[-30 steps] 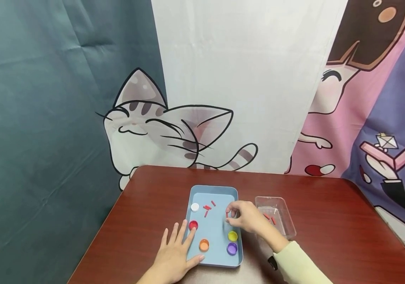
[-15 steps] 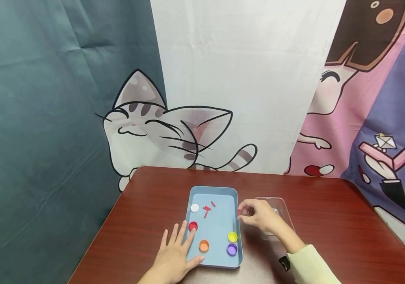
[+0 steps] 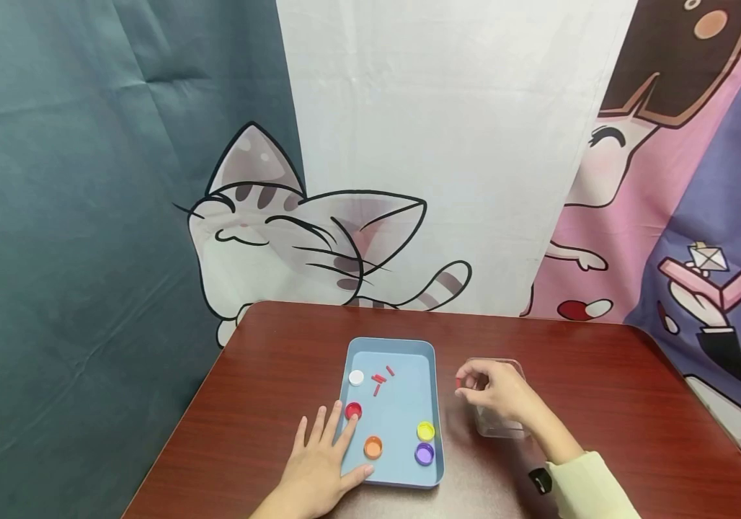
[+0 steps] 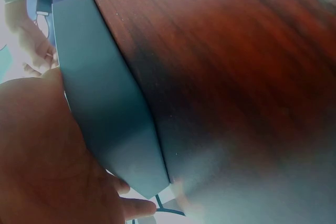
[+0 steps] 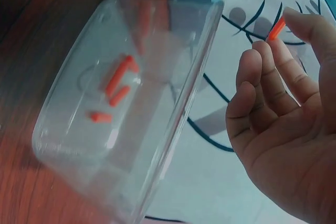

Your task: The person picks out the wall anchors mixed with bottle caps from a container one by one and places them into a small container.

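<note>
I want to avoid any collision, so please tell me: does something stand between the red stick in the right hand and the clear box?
Nothing separate is visible between the red stick, pinched by the right hand, and the clear box; only the box's own rim lies there.

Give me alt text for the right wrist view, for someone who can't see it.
The right hand's grip holds a short red stick. At left, a clear plastic box on a wooden table holds more red sticks; behind is a white patterned backdrop.
</note>
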The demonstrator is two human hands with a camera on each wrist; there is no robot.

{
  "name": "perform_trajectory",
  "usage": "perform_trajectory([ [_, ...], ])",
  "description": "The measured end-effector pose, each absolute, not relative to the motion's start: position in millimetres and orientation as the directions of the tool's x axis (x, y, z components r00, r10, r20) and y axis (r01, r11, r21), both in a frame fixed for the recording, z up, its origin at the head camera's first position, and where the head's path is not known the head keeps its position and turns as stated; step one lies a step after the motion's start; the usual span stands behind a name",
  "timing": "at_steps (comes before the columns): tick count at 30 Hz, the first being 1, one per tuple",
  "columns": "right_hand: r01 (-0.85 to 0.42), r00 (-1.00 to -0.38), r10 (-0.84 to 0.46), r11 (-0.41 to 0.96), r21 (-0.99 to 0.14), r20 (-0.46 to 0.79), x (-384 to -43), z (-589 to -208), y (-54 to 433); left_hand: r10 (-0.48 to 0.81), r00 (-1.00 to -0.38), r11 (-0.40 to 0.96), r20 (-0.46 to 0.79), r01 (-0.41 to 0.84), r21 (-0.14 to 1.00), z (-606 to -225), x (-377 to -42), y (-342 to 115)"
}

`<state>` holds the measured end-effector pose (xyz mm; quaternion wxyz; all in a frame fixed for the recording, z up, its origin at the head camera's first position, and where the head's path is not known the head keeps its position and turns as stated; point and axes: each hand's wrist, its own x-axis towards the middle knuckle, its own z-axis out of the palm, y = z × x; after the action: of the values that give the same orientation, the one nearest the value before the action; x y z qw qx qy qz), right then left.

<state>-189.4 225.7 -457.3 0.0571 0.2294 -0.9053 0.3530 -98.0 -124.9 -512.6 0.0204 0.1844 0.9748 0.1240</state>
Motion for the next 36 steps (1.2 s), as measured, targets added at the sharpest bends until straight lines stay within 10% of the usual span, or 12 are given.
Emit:
perform_trajectory([
  [36,-0.396,-0.918,-0.283,0.619,-0.678,0.277,-196,-481,317,0.359,-0.933,0.904,-0.013,0.345,0.253,-512,-98,-124],
])
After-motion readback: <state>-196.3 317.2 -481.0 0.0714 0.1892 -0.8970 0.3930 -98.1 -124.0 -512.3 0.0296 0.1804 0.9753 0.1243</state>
